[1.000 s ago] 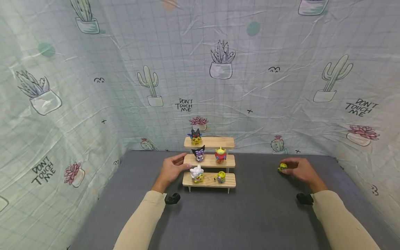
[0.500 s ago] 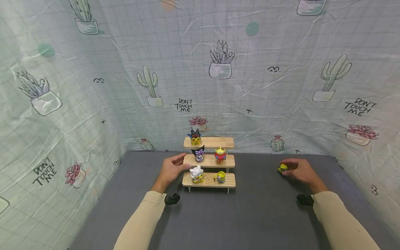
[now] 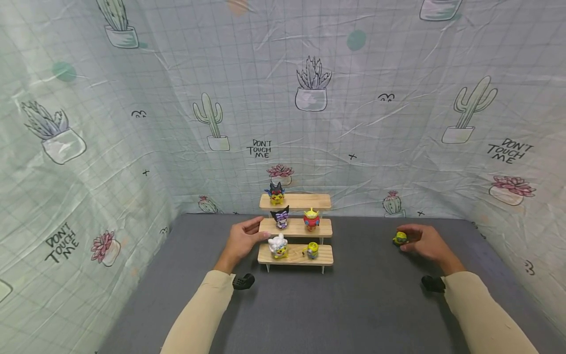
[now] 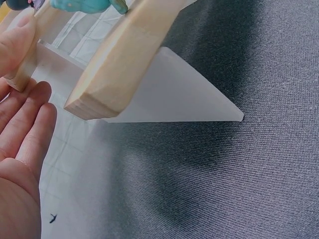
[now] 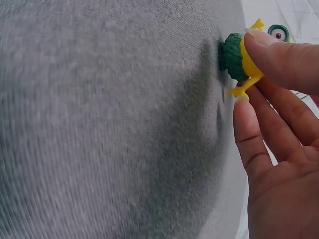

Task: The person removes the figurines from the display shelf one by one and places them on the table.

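Note:
My left hand [image 3: 242, 241] grips the left end of the middle board of a three-tier wooden display stand [image 3: 305, 262], thumb on top and fingers below, as the left wrist view shows. Right of the stand, low over the grey cloth, my right hand [image 3: 426, 241] pinches a small yellow one-eyed figurine [image 5: 247, 62] with a green textured lower part. The thumb covers some of its body. Its base is on or very near the cloth; I cannot tell which.
A dark-eared yellow figurine [image 3: 276, 195] stands on the top board. The middle one bears a black-and-purple figurine [image 3: 282, 220] and a three-eyed alien figurine [image 3: 311, 221]. On the lowest are a white fluffy figurine [image 3: 278, 246] and a yellow minion figurine [image 3: 313, 250]. Printed fabric [image 3: 353, 123] walls the back.
The yellow figurine has turned slightly in my right fingers, and the thumb sits a little lower. My left hand keeps its place on the stand.

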`<action>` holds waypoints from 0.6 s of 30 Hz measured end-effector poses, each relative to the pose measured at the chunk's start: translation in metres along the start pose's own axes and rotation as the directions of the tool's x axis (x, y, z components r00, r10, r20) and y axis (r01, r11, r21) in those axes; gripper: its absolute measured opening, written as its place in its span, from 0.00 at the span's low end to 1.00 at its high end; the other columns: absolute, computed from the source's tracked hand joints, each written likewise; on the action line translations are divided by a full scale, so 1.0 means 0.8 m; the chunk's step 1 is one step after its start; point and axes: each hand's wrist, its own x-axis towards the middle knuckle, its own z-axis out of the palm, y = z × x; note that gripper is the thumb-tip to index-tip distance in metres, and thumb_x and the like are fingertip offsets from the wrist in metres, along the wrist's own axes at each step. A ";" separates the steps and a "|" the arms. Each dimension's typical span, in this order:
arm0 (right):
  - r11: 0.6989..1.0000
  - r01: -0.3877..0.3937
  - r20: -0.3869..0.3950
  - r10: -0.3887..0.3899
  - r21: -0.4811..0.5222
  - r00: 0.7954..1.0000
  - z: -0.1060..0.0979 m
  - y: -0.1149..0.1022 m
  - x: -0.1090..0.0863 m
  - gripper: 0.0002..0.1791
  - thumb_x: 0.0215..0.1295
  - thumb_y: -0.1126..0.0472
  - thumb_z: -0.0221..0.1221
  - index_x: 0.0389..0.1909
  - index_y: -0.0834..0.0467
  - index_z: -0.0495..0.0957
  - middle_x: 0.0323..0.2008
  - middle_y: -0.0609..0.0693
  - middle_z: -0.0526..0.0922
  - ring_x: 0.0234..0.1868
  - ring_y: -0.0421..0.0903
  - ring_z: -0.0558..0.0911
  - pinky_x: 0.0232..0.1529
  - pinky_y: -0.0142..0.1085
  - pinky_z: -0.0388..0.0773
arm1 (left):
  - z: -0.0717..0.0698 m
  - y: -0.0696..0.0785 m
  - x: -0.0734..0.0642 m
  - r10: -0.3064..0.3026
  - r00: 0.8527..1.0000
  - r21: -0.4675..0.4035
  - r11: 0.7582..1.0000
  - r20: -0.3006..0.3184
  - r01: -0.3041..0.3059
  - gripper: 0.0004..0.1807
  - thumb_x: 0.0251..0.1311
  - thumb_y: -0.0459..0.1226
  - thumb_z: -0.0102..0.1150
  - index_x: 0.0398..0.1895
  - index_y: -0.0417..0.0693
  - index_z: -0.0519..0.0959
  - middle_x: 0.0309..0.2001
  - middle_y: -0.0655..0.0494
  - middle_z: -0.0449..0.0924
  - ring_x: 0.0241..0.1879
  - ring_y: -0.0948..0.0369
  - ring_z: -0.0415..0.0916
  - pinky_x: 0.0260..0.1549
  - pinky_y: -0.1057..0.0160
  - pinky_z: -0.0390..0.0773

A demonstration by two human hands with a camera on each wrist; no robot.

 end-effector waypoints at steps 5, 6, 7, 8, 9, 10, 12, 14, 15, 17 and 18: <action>1.000 -0.005 0.038 0.005 0.022 0.999 -0.010 0.000 -0.003 0.34 0.57 0.66 0.74 0.65 0.70 0.77 0.62 0.71 0.81 0.62 0.69 0.81 0.43 0.31 0.86 | 0.000 -0.001 0.001 0.004 1.000 -0.002 1.000 -0.004 -0.004 0.35 0.60 0.33 0.75 0.71 0.39 0.75 0.69 0.40 0.78 0.69 0.45 0.77 0.63 0.54 0.84; 1.000 -0.009 0.045 0.008 0.028 0.999 -0.013 -0.002 -0.004 0.34 0.57 0.67 0.74 0.65 0.70 0.77 0.63 0.72 0.80 0.62 0.69 0.81 0.43 0.33 0.87 | 0.000 0.000 0.001 0.007 1.000 -0.002 1.000 -0.005 -0.007 0.34 0.60 0.33 0.75 0.71 0.40 0.76 0.69 0.40 0.78 0.69 0.45 0.77 0.63 0.53 0.84; 0.999 -0.011 0.054 0.010 0.034 0.999 -0.016 -0.003 -0.004 0.34 0.58 0.67 0.73 0.65 0.71 0.76 0.63 0.72 0.80 0.62 0.69 0.81 0.42 0.35 0.87 | 0.000 0.000 0.001 0.007 1.000 0.000 1.000 -0.008 -0.007 0.34 0.60 0.33 0.75 0.71 0.40 0.76 0.69 0.39 0.78 0.69 0.44 0.77 0.63 0.53 0.84; 0.999 -0.020 0.059 0.017 0.043 0.998 -0.020 -0.006 -0.005 0.34 0.59 0.67 0.73 0.66 0.70 0.76 0.64 0.72 0.79 0.61 0.68 0.82 0.41 0.36 0.88 | 0.000 0.001 0.001 0.007 1.000 0.001 1.000 -0.010 -0.007 0.34 0.60 0.33 0.75 0.70 0.41 0.76 0.68 0.39 0.78 0.68 0.44 0.77 0.63 0.53 0.84; 0.999 -0.018 0.059 0.015 0.042 0.998 -0.023 -0.008 -0.005 0.33 0.59 0.67 0.72 0.66 0.70 0.75 0.64 0.72 0.79 0.59 0.67 0.84 0.41 0.36 0.87 | 0.000 0.001 0.001 0.008 1.000 0.003 1.000 -0.011 -0.008 0.33 0.60 0.33 0.75 0.70 0.42 0.77 0.68 0.39 0.78 0.68 0.44 0.77 0.63 0.53 0.84; 0.999 -0.022 0.056 0.019 0.041 0.998 -0.026 -0.011 -0.005 0.33 0.60 0.67 0.72 0.66 0.70 0.75 0.64 0.72 0.79 0.56 0.64 0.86 0.40 0.34 0.86 | 0.000 0.002 0.000 0.009 1.000 0.003 1.000 -0.011 -0.009 0.33 0.60 0.33 0.75 0.70 0.42 0.77 0.68 0.39 0.78 0.68 0.45 0.77 0.63 0.53 0.84; 0.999 -0.023 0.051 0.021 0.037 0.998 -0.031 -0.019 -0.004 0.33 0.61 0.67 0.71 0.67 0.70 0.75 0.65 0.71 0.79 0.52 0.58 0.88 0.40 0.34 0.86 | 0.000 0.002 0.000 0.008 1.000 0.000 1.000 -0.009 -0.008 0.33 0.60 0.33 0.75 0.70 0.42 0.77 0.68 0.40 0.78 0.68 0.45 0.77 0.63 0.54 0.84; 0.999 -0.029 0.042 0.028 0.029 0.999 -0.036 -0.029 -0.003 0.32 0.62 0.66 0.70 0.67 0.69 0.75 0.65 0.72 0.78 0.49 0.54 0.88 0.41 0.36 0.86 | 0.000 0.002 0.000 0.011 1.000 0.001 1.000 -0.007 -0.011 0.33 0.60 0.33 0.75 0.70 0.42 0.77 0.68 0.40 0.78 0.68 0.45 0.77 0.63 0.54 0.84; 0.999 -0.027 0.039 0.025 0.026 0.999 -0.038 -0.034 -0.003 0.32 0.63 0.65 0.70 0.68 0.69 0.74 0.66 0.72 0.78 0.50 0.54 0.88 0.43 0.39 0.87 | 0.000 0.001 0.000 0.011 1.000 0.001 1.000 -0.007 -0.011 0.33 0.60 0.32 0.75 0.70 0.42 0.77 0.69 0.40 0.78 0.68 0.45 0.77 0.63 0.54 0.84; 0.999 -0.028 0.038 0.027 0.034 0.999 -0.041 -0.045 -0.003 0.32 0.65 0.65 0.69 0.69 0.69 0.74 0.67 0.72 0.77 0.53 0.59 0.87 0.46 0.46 0.88 | 0.000 0.001 0.000 0.012 1.000 0.001 1.000 -0.006 -0.012 0.33 0.60 0.32 0.75 0.70 0.42 0.77 0.69 0.40 0.78 0.68 0.45 0.77 0.63 0.54 0.84; 0.999 -0.027 0.035 0.026 0.038 0.999 -0.043 -0.051 -0.002 0.32 0.66 0.64 0.69 0.69 0.68 0.74 0.67 0.72 0.77 0.55 0.62 0.85 0.48 0.49 0.88 | 0.000 0.001 0.000 0.014 1.000 0.002 1.000 -0.005 -0.014 0.33 0.60 0.33 0.75 0.70 0.42 0.77 0.69 0.40 0.78 0.68 0.45 0.77 0.63 0.54 0.84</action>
